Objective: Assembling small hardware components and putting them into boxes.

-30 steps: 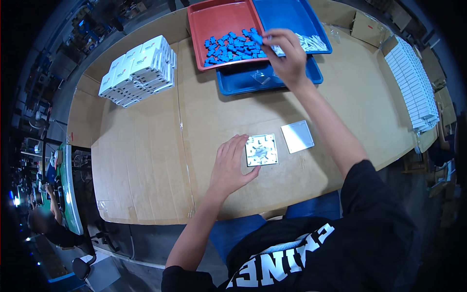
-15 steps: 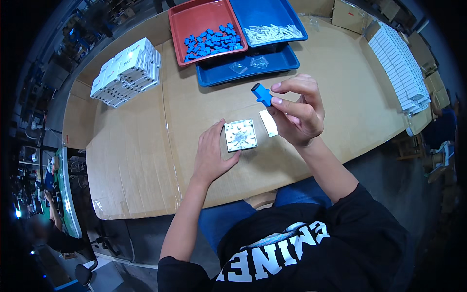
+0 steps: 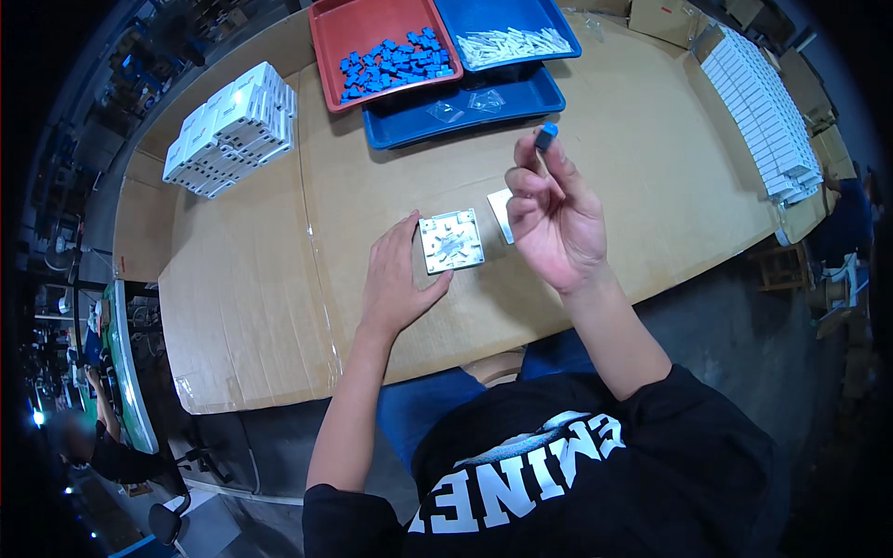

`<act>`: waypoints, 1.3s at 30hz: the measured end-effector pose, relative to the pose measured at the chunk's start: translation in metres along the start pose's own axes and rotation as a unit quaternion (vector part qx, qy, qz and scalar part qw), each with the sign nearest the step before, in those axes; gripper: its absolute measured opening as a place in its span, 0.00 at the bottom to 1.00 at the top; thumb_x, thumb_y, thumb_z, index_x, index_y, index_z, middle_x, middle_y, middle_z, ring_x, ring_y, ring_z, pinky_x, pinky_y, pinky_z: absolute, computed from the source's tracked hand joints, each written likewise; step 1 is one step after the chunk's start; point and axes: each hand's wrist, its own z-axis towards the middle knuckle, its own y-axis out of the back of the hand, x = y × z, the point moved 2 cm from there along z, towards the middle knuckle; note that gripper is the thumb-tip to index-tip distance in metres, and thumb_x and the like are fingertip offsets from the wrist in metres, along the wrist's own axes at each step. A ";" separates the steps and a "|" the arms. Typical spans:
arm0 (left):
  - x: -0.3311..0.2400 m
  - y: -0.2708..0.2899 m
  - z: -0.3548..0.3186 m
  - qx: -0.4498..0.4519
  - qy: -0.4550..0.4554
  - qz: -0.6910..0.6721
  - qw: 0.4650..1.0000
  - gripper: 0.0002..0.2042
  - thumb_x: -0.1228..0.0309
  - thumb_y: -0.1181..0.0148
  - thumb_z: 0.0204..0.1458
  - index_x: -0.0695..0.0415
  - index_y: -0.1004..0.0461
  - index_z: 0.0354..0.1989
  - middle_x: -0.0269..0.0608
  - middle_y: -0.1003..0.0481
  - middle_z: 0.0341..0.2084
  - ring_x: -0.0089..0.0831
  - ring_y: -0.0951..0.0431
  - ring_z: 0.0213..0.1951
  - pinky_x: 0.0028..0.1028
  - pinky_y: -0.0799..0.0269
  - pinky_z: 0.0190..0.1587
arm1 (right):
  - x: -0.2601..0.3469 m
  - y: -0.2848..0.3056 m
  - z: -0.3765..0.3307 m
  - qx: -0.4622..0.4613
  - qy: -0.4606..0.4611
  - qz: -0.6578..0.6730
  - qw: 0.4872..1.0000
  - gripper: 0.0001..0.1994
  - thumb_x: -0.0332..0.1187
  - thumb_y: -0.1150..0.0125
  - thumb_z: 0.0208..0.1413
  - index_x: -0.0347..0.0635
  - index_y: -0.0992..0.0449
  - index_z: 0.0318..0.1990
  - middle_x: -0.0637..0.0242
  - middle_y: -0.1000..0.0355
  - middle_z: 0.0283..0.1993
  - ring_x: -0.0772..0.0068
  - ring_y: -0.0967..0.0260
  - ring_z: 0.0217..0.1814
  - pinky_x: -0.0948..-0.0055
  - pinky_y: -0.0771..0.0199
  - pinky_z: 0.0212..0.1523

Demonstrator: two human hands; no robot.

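Raised above the table, my right hand point(image 3: 565, 228) pinches a blue fibre-optic adapter point(image 3: 546, 138) between thumb and fingertips. The adapter's dark end shows, and much of its body is hidden by the fingers. On the cardboard tabletop, my left hand point(image 3: 394, 279) holds a white square fibre-optic box base point(image 3: 452, 242) by its left side, with the thumb at the near edge. The base is open on top and shows small moulded parts inside. A flat white plate point(image 3: 500, 212) lies just right of it, partly covered by my right hand.
A red tray point(image 3: 333, 56) of blue adapters and a blue tray point(image 3: 567, 33) of white slim pieces stand at the back. A lower blue tray point(image 3: 391, 132) holds small clear bags. White boxes point(image 3: 233, 126) are stacked left, white pieces point(image 3: 758, 116) right. Another person point(image 3: 116, 446) works far left.
My right hand has turned its palm into view and lifted the adapter, whose dark end has swung round. My left hand stays on the base. The whole view has shifted slightly.
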 end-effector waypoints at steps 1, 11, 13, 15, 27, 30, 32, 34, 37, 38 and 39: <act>-0.001 0.001 0.000 -0.001 0.001 0.002 1.000 0.44 0.57 0.28 0.45 0.64 0.40 0.70 0.54 0.32 0.64 0.50 0.33 0.66 0.45 0.40 0.69 | -0.003 0.002 -0.004 0.027 -0.016 0.039 0.999 0.18 0.37 0.47 0.73 0.44 0.31 0.65 0.58 0.24 0.56 0.68 0.24 0.49 0.66 0.14 0.48; 0.007 -0.002 -0.002 -0.012 0.005 -0.004 1.000 0.46 0.60 0.26 0.43 0.61 0.42 0.72 0.53 0.29 0.61 0.49 0.30 0.63 0.44 0.38 0.68 | -0.006 0.028 -0.012 -0.061 -0.042 -0.136 0.988 0.20 0.35 0.49 0.74 0.30 0.34 0.66 0.49 0.26 0.58 0.62 0.22 0.56 0.70 0.17 0.60; 0.010 -0.004 -0.001 -0.027 -0.010 -0.014 0.999 0.47 0.60 0.24 0.42 0.61 0.41 0.72 0.50 0.27 0.60 0.48 0.29 0.62 0.43 0.37 0.67 | -0.004 0.043 -0.013 -0.098 -0.038 -0.214 0.971 0.20 0.35 0.47 0.73 0.30 0.34 0.65 0.50 0.25 0.57 0.62 0.22 0.56 0.70 0.18 0.60; 0.011 -0.005 -0.001 -0.028 -0.005 -0.016 0.999 0.47 0.60 0.24 0.42 0.61 0.40 0.71 0.49 0.27 0.59 0.48 0.28 0.62 0.43 0.36 0.67 | -0.006 0.057 -0.011 -0.158 -0.026 -0.327 0.931 0.18 0.32 0.40 0.69 0.31 0.27 0.61 0.54 0.23 0.53 0.68 0.22 0.53 0.72 0.19 0.58; 0.014 -0.005 -0.003 -0.024 0.010 -0.041 0.999 0.47 0.56 0.24 0.42 0.61 0.39 0.71 0.50 0.28 0.61 0.48 0.29 0.63 0.43 0.37 0.68 | -0.039 0.090 0.019 0.058 0.045 -0.839 0.539 0.13 0.27 0.33 0.56 0.32 0.21 0.48 0.54 0.24 0.47 0.54 0.22 0.49 0.64 0.20 0.51; 0.015 -0.005 -0.003 -0.028 0.012 -0.035 0.999 0.48 0.56 0.24 0.41 0.61 0.40 0.72 0.49 0.26 0.59 0.47 0.28 0.62 0.43 0.37 0.67 | -0.049 0.089 0.023 0.124 0.053 -0.875 0.465 0.12 0.27 0.34 0.56 0.31 0.21 0.45 0.53 0.24 0.46 0.50 0.23 0.47 0.59 0.22 0.50; 0.015 -0.005 -0.003 -0.029 0.013 -0.036 0.999 0.49 0.56 0.24 0.41 0.61 0.40 0.72 0.49 0.26 0.59 0.48 0.28 0.62 0.43 0.37 0.67 | -0.053 0.092 0.025 0.125 0.056 -0.882 0.451 0.11 0.27 0.34 0.55 0.31 0.21 0.44 0.52 0.25 0.46 0.48 0.24 0.47 0.58 0.22 0.50; 0.016 -0.005 -0.004 -0.035 0.008 -0.041 0.999 0.49 0.57 0.24 0.41 0.61 0.40 0.72 0.49 0.27 0.60 0.48 0.28 0.62 0.43 0.37 0.67 | -0.054 0.093 0.027 0.127 0.058 -0.888 0.437 0.11 0.27 0.35 0.55 0.31 0.21 0.44 0.51 0.25 0.46 0.46 0.25 0.47 0.56 0.23 0.51; 0.017 -0.006 -0.004 -0.043 0.001 -0.042 0.998 0.49 0.57 0.23 0.41 0.61 0.40 0.72 0.49 0.27 0.60 0.48 0.28 0.62 0.43 0.37 0.67 | -0.055 0.095 0.028 0.131 0.043 -0.890 0.435 0.10 0.26 0.35 0.54 0.31 0.21 0.43 0.51 0.24 0.47 0.47 0.26 0.49 0.56 0.23 0.51; 0.017 -0.006 -0.004 -0.044 0.001 -0.043 0.998 0.49 0.57 0.23 0.41 0.61 0.40 0.72 0.49 0.27 0.60 0.48 0.28 0.62 0.43 0.37 0.67 | -0.056 0.096 0.027 0.141 0.053 -0.894 0.421 0.10 0.26 0.35 0.54 0.31 0.21 0.43 0.52 0.24 0.47 0.48 0.26 0.50 0.56 0.23 0.51; 0.017 -0.005 -0.004 -0.042 0.003 -0.048 0.998 0.49 0.57 0.23 0.41 0.60 0.40 0.72 0.49 0.27 0.60 0.48 0.28 0.62 0.43 0.37 0.67 | -0.056 0.097 0.027 0.151 0.064 -0.899 0.407 0.10 0.26 0.35 0.54 0.31 0.21 0.43 0.52 0.24 0.47 0.49 0.26 0.51 0.56 0.23 0.51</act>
